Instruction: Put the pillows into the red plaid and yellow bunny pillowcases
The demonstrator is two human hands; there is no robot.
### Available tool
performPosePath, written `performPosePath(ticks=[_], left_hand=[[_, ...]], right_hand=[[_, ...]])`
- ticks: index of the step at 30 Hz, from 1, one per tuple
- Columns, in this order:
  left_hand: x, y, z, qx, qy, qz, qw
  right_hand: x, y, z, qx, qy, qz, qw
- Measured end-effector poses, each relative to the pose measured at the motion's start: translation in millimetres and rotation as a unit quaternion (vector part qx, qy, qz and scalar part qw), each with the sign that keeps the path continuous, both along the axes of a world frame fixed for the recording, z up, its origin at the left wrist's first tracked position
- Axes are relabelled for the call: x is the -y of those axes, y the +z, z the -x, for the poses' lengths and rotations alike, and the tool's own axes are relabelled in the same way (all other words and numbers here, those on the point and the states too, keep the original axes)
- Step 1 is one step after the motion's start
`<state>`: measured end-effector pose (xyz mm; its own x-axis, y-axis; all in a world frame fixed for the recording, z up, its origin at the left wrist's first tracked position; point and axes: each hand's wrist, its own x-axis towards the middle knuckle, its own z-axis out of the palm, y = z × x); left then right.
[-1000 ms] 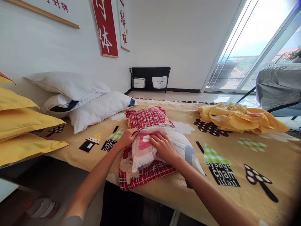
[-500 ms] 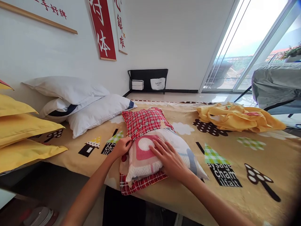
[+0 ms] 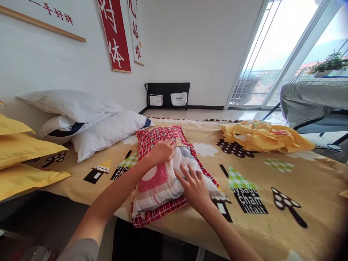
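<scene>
A small pillow [image 3: 174,177] with a white, pink and blue-grey patterned surface lies on the bed, partly inside a red plaid pillowcase [image 3: 153,137]. The case covers the pillow's far end, and its lower layer shows beneath the near end. My left hand [image 3: 162,151] reaches across the pillow, its fingers bent and closed at the edge of the case's upper layer; the fingertips are partly hidden. Lower and to the right, my right hand [image 3: 193,186] rests open on the pillow, fingers spread.
White pillows [image 3: 108,132] lie along the left wall, with stacked yellow pillows [image 3: 29,150] nearer me. A crumpled yellow cloth [image 3: 268,137] lies on the patterned bedsheet [image 3: 195,232] at right. A black rack [image 3: 167,88] stands against the far wall.
My left hand has moved right and away from me, from the case's left edge to the middle of its opening. The case's right edge now lies out along the pillow's right side.
</scene>
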<state>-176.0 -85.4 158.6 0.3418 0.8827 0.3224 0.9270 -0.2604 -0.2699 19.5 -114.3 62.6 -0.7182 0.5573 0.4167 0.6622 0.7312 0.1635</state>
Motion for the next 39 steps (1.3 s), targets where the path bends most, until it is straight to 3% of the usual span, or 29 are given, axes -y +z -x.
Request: performPosePath(ticks=[4, 8, 12, 19, 24, 28, 30, 35, 39], left_hand=[[-54, -7.3, -34, -0.019, 0.021, 0.025, 0.999], [-85, -15.6, -42, -0.026, 0.025, 0.061, 0.997], [-88, -20.0, -53, -0.045, -0.038, 0.101, 0.993], [-68, -18.5, -71, -0.049, -0.107, 0.122, 0.986], [-43, -22.0, -41, -0.013, -0.079, 0.103, 0.991], [-6, -35.4, 1, 0.11, -0.021, 0.003, 0.994], [14, -47.6, 26, 0.174, 0.019, -0.041, 0.984], [50, -81.5, 74, 0.231, 0.194, -0.064, 0.951], [57, -93.2, 92, 0.204, 0.291, 0.018, 0.935]], right_hand=[[5, 3.7, 6, 0.003, 0.019, -0.043, 0.999], [-4, -16.6, -4, -0.026, 0.037, -0.066, 0.997], [-20, -35.7, -6, -0.072, 0.053, -0.11, 0.99], [-65, -22.0, 13, -0.06, 0.045, -0.081, 0.994], [-66, -38.7, -8, -0.099, 0.014, -0.019, 0.995], [-35, -43.2, -40, -0.133, -0.043, 0.01, 0.99], [-14, -38.0, -43, -0.121, -0.01, -0.01, 0.993], [19, -24.4, 6, -0.054, 0.165, -0.057, 0.983], [17, -24.6, 53, -0.086, 0.172, -0.102, 0.976]])
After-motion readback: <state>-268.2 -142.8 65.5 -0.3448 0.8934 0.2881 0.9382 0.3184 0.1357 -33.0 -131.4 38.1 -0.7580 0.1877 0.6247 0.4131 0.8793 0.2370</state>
